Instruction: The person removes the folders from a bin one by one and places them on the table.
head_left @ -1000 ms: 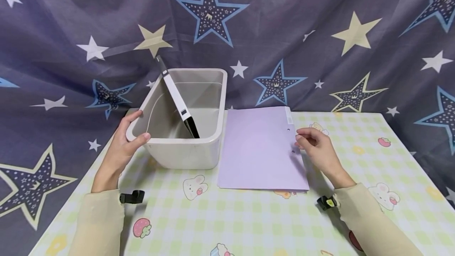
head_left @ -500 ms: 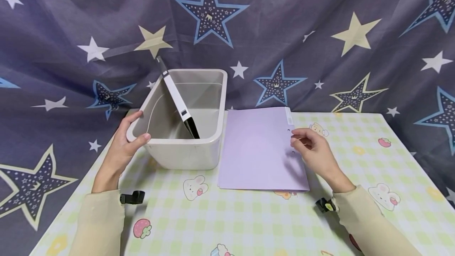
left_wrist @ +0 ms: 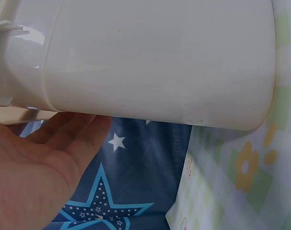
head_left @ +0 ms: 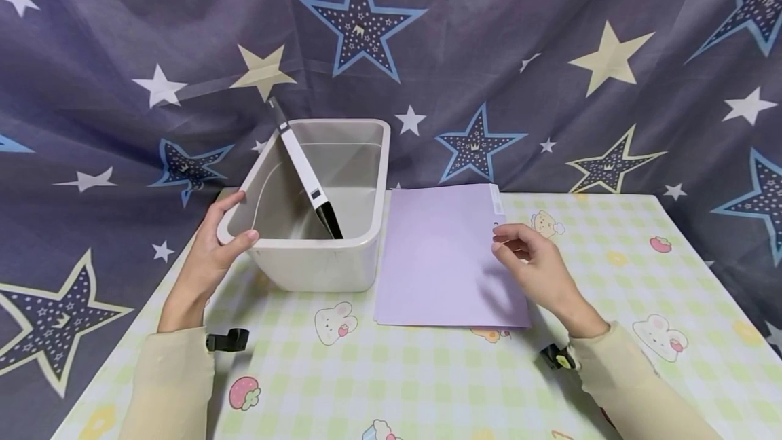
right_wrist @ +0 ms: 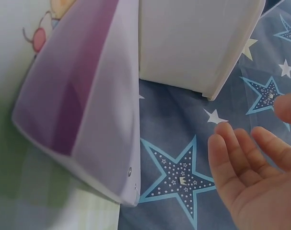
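A light grey plastic bin stands at the left of the table. My left hand grips its near left corner, thumb over the rim and fingers round the outer side; in the left wrist view the fingers lie against the wall. Inside the bin leans a slim file folder with a white spine and a black end. A purple file folder lies flat, right of the bin. Over its right edge hovers my right hand, loosely curled and holding nothing; the right wrist view shows a gap between hand and folder.
A green checked tablecloth with cartoon prints covers the table. Close behind hangs a dark blue curtain with stars. The bin's right wall is right beside the folder's left edge.
My right hand has drifted slightly left, further over the purple folder's right edge. The left hand, the bin and both folders have stayed put.
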The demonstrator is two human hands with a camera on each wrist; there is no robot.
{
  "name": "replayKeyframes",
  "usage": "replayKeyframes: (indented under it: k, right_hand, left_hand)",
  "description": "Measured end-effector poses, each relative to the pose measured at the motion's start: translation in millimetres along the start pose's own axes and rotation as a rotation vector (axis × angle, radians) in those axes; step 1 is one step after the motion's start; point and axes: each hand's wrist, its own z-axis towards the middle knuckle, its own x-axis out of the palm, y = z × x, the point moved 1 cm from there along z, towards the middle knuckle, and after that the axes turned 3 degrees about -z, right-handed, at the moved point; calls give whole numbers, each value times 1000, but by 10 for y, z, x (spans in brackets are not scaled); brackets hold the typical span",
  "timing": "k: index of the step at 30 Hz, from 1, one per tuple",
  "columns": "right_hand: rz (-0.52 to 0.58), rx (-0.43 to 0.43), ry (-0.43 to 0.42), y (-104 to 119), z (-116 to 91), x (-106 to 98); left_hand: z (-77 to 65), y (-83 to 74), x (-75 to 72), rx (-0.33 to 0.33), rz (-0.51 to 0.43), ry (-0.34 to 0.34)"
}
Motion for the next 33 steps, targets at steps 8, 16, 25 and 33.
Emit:
replayKeyframes:
  k: [8,16,25,33]
  right_hand:
    - [2,-40,2,84,-33,0]
    - [6,-60,-8,-24,-34,39]
    - [33,-88,4,-202,-6,93]
    - [55,-116,9,-153,0,104]
  left_hand:
    - [0,0,2,12,-5,-3]
    - [0,6,2,3,-16,-1]
    - [-6,-11,-4,-2,4,-7]
    - [2,-4,-5,2,20,-8]
